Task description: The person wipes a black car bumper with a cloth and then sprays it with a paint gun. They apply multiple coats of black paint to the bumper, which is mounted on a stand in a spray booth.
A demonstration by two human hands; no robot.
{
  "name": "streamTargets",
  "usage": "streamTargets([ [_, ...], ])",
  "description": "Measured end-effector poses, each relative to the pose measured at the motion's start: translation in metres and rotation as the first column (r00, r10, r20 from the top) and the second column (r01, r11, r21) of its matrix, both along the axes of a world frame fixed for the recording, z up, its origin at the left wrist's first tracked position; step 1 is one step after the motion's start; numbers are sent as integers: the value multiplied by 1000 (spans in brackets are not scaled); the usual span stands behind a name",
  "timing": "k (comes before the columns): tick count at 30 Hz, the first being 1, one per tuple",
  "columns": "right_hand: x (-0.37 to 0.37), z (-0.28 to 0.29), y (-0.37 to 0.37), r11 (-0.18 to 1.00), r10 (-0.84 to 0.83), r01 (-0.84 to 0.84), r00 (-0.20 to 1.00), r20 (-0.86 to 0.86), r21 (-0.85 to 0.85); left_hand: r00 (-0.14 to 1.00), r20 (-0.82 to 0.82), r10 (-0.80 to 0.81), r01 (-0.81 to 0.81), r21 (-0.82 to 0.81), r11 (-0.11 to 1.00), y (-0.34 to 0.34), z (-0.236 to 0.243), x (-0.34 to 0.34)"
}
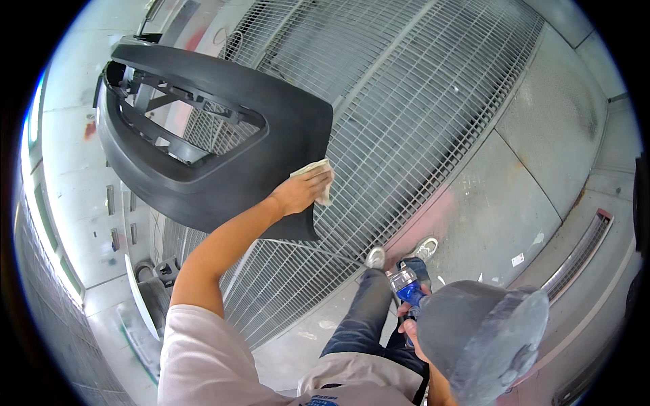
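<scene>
- Grey-cupped spray gun (467,325), right of the bumper (233,183), held in the right grip (409,323)
- Left grip (298,195) holds pale cloth (327,192) against the bumper's right edge

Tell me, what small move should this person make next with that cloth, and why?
Probably slide the left hand and its cloth a little down the edge of the dark bumper, toward the feet: the cloth lies against that edge, uncovered edge shows beyond it, and the right hand keeps the spray gun clear of the bumper.
</scene>
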State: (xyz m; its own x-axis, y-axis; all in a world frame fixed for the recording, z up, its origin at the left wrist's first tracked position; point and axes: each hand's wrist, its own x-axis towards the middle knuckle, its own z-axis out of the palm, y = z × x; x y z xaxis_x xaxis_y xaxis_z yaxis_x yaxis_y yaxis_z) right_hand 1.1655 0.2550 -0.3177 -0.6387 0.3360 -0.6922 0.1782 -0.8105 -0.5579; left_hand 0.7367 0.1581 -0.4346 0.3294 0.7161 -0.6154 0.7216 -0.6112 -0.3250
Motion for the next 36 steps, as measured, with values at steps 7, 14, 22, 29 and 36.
streamTargets([
  [7, -37, -1, 64, 957, 138, -125, 990, -31, 261, 937, -32, 348, -330, 242, 912, 106, 38, -30],
  [14, -84, 1, 155, 959, 207, -165, 963, -171, 231, 876, 116, 468, -481, 297, 825, 140, 85, -67],
  [22, -198, 93, 322, 868, 452, -396, 880, -147, 300, 769, 251, 588, -637, 380, 671, 133, 288, -173],
  [29, -273, 149, 416, 780, 600, -539, 788, -135, 318, 472, 427, 772, -691, 723, 22, 103, 326, -203],
  [36, -358, 180, 499, 250, 937, -963, 216, -275, 97, 174, 851, 496, -586, 495, -642, 167, 221, -79],
])
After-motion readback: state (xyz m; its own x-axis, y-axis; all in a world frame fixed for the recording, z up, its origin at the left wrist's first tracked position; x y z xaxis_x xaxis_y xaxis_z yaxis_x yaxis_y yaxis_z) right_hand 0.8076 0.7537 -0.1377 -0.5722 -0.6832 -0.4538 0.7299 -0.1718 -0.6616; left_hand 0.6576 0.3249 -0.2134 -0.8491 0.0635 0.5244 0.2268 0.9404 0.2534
